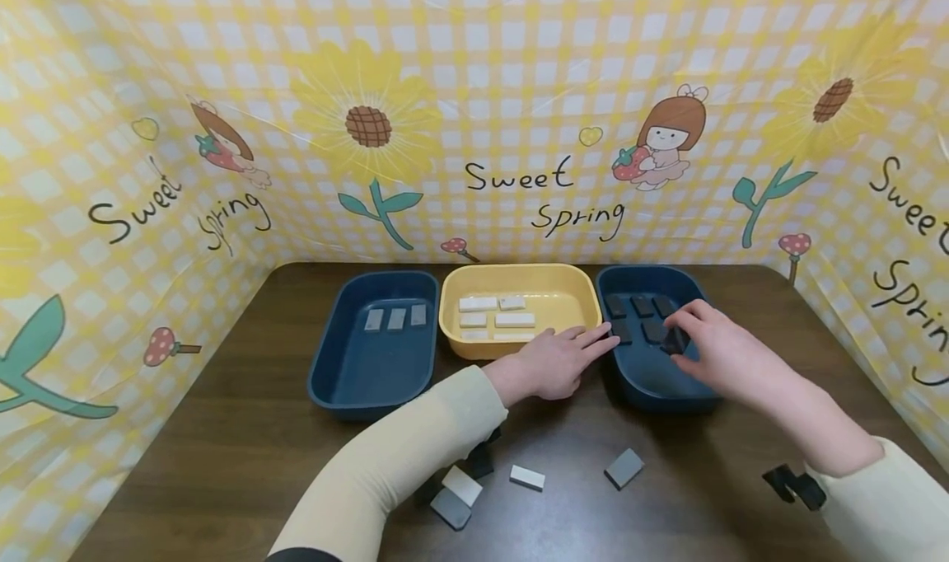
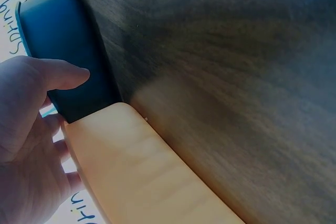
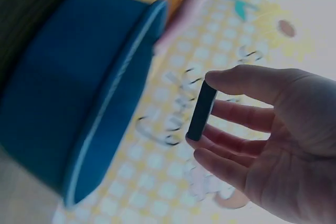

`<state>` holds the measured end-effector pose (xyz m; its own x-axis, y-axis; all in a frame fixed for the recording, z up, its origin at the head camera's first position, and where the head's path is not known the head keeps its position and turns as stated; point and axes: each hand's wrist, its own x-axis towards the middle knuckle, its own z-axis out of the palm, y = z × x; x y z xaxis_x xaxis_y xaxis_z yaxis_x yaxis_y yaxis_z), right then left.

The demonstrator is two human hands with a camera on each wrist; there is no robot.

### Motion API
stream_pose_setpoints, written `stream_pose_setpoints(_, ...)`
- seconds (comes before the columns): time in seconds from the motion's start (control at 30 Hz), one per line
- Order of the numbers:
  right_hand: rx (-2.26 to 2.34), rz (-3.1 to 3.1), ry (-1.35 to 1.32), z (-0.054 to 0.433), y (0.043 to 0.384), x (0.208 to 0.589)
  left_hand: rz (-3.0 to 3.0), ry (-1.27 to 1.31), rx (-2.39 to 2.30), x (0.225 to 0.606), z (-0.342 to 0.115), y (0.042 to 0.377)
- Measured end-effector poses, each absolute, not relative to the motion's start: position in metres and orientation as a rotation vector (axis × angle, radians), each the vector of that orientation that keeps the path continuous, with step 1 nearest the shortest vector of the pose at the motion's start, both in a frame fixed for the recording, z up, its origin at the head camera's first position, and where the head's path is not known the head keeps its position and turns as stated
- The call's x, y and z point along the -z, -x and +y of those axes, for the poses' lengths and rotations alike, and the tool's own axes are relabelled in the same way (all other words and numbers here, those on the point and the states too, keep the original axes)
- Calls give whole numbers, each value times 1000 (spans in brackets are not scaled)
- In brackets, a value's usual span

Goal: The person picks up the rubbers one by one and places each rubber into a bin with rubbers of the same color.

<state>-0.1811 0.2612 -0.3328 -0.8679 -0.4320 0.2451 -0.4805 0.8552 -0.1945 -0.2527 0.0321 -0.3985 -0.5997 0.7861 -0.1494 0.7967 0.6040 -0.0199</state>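
My right hand [image 1: 722,349] pinches a small black block [image 3: 201,111] between thumb and fingertips, over the right blue tray [image 1: 660,383]. In that tray lie several dark blocks [image 1: 641,306] in two rows. The left hand [image 1: 563,364] is at the front right corner of the yellow tray [image 1: 482,350], its fingers stretched toward the blue tray's near rim. In the left wrist view its thumb extends over the outside of the blue tray, and nothing is in its grasp. Several white blocks [image 1: 515,320] lie inside the yellow tray.
Another blue tray [image 1: 374,368] on the left holds three grey blocks [image 1: 396,319]. On the brown table [image 1: 245,430] nearer me lie a grey block [image 1: 624,469], a white block [image 1: 527,478], and a second white block [image 1: 462,486] leaning against another grey one [image 1: 451,509]. A checked cloth [image 1: 474,117] hangs behind.
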Motion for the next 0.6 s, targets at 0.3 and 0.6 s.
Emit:
stream_pose_setpoints(0.3,-297,-2980,-680,284,215,347,2697,-1328,127,396,32,252)
stream_pose_setpoints(0.6,-180,-3058,-775,300,242,377,2698,-1326,128,396,32,251)
